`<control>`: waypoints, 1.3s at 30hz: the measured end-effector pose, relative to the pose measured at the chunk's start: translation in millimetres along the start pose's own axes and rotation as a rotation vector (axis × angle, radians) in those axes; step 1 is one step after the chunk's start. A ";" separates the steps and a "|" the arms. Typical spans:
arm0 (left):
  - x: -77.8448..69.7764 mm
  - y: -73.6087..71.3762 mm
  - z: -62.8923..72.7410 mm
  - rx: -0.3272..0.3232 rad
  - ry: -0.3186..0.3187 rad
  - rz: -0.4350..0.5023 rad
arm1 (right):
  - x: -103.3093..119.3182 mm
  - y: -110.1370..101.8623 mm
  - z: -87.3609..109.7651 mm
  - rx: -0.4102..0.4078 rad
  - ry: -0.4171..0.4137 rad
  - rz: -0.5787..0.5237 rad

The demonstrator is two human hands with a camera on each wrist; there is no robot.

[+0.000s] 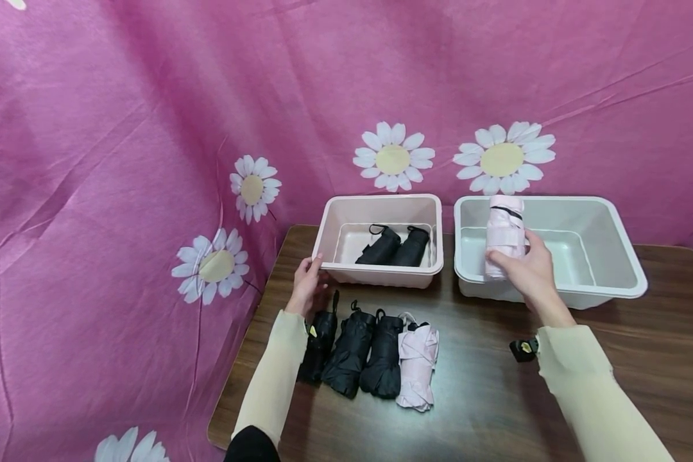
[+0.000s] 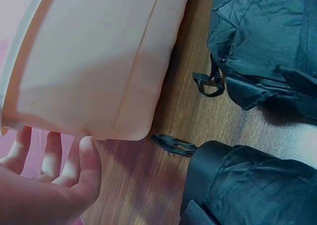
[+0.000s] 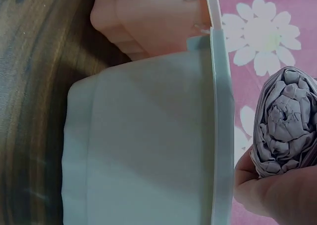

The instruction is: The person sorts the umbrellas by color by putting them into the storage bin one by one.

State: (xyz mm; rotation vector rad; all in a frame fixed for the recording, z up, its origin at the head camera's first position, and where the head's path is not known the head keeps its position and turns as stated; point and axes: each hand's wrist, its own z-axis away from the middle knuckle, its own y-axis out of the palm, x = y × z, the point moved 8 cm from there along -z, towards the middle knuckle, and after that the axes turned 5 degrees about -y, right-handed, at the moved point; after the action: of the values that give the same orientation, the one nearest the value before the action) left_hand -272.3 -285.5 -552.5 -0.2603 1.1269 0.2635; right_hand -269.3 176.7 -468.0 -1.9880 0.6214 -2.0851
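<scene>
My right hand (image 1: 530, 273) grips a folded pale pink umbrella (image 1: 505, 232) upright above the left part of the pale green bin (image 1: 626, 260). Its crumpled fabric end (image 3: 285, 121) shows in the right wrist view, just beyond the bin's rim. At the front left corner of the pale pink bin (image 1: 381, 276), my left hand (image 1: 305, 285) rests its fingertips (image 2: 88, 143) against the side wall. Two black folded umbrellas (image 1: 410, 249) lie inside that bin. Nearer me are a row of black folded umbrellas (image 1: 349, 353) and one pink folded umbrella (image 1: 418, 367).
Both bins stand side by side at the back of a brown wooden table (image 1: 473, 398), with a narrow gap between their rims. A pink cloth with white daisies (image 1: 393, 157) hangs close behind. A small black device (image 1: 522, 350) is at my right wrist.
</scene>
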 end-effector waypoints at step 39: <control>0.8 -0.9 0.0 -0.010 0.006 0.004 | 9.5 2.6 -4.2 0.066 -0.052 0.151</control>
State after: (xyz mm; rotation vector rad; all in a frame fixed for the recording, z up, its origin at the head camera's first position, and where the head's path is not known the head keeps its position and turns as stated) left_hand -271.7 -286.3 -553.2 -0.2674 1.1329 0.2723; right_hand -274.6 171.1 -460.5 -1.8907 0.6619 -1.9342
